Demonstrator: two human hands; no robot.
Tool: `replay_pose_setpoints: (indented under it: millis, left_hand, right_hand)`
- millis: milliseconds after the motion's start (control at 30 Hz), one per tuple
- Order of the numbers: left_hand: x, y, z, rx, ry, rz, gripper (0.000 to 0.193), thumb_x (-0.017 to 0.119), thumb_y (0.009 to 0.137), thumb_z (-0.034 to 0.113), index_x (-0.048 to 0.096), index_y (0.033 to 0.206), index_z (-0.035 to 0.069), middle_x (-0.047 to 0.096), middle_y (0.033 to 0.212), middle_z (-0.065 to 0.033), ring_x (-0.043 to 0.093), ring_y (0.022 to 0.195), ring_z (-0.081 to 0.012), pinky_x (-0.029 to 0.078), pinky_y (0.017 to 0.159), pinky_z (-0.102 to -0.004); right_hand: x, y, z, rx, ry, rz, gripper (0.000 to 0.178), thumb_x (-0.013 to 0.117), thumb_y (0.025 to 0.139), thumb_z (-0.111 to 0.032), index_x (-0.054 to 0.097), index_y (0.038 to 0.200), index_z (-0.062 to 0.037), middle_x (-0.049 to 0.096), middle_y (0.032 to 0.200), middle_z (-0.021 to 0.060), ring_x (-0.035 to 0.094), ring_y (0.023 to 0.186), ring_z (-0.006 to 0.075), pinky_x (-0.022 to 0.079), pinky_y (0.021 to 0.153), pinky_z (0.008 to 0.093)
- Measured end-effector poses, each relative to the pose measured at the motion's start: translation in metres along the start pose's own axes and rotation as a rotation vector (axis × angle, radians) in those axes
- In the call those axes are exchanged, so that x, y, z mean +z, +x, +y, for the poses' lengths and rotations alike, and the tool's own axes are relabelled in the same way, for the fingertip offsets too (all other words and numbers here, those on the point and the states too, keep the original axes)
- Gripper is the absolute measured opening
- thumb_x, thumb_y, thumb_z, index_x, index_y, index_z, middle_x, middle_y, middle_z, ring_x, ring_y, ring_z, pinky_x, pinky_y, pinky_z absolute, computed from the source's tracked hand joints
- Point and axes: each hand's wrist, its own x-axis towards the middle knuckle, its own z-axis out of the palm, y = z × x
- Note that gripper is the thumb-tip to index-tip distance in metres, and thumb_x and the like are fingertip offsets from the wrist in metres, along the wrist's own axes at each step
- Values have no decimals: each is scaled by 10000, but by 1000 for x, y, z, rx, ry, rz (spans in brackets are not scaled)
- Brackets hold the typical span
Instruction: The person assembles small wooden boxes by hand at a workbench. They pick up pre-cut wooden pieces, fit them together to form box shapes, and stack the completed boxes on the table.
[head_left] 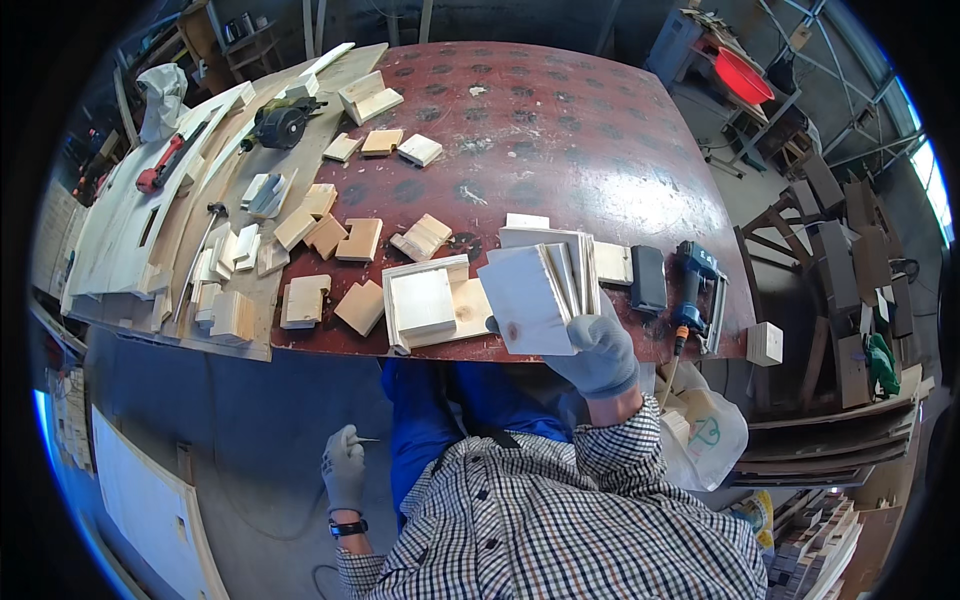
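Observation:
My right hand [603, 355], in a grey glove, holds up a bundle of pale wooden boards [527, 300] above the table's near edge. The front board has a dark knot near its bottom, and more board edges fan out behind it. Low at the left, beside my leg, my gloved left hand [345, 468] is closed around a thin, pointed object [369, 440] whose kind I cannot make out. Just left of the boards, a wooden frame [398, 318] lies on the table with a square block [421, 301] resting in it. Behind the boards, other pale wood pieces are partly hidden.
The dark red table [560, 130] carries several notched wood blocks [360, 240]. To the right are a black block [648, 278] and a blue nail gun [692, 285] with a hose. Planks at left bear a hammer [215, 209], a dark power saw [283, 122] and a red tool [163, 172].

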Motion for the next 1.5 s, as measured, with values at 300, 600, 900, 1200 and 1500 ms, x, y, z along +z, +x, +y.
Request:
replay_pose_setpoints:
  millis: [300,600,900,1200,1500]
  left_hand:
    - [-29,32,234,201,-1049,-362,1111,801,919,553,196,1690,30,393,1667,-177,390,1544,-299,384,1219,-413]
    - [18,69,221,94,-1519,-832,969,606,1014,655,216,1682,72,415,1638,-186,499,1452,-339,488,1167,-517]
    - [38,73,192,34,-1269,-398,795,576,1083,508,277,1631,16,447,1590,-209,532,1416,-316,474,1181,-468]
    - [19,65,213,-60,-1603,-658,900,568,1046,604,216,1682,73,386,1657,-181,439,1497,-357,385,1236,-541]
    - [4,64,187,8,-1518,-763,748,559,1094,422,257,1672,54,433,1628,-189,480,1462,-352,414,1204,-530]
  right_hand:
    - [53,5,17,-96,-495,-97,1211,927,744,-269,222,1684,26,434,1636,198,467,1490,290,354,1228,409]
    - [45,-11,34,-286,-1516,-218,1127,837,762,-556,349,1620,-11,413,1551,318,497,1369,507,401,1146,579]
    - [31,-18,62,-374,-1738,-31,1013,602,879,-768,450,1557,-30,492,1505,292,577,1300,451,252,1176,722]
    - [37,-17,53,-232,-1374,-96,970,676,940,-614,370,1620,7,474,1511,282,501,1358,436,377,1169,523]
    - [35,-15,52,-435,-1491,-136,1025,618,925,-729,364,1640,-41,418,1543,341,503,1332,490,407,1098,563]
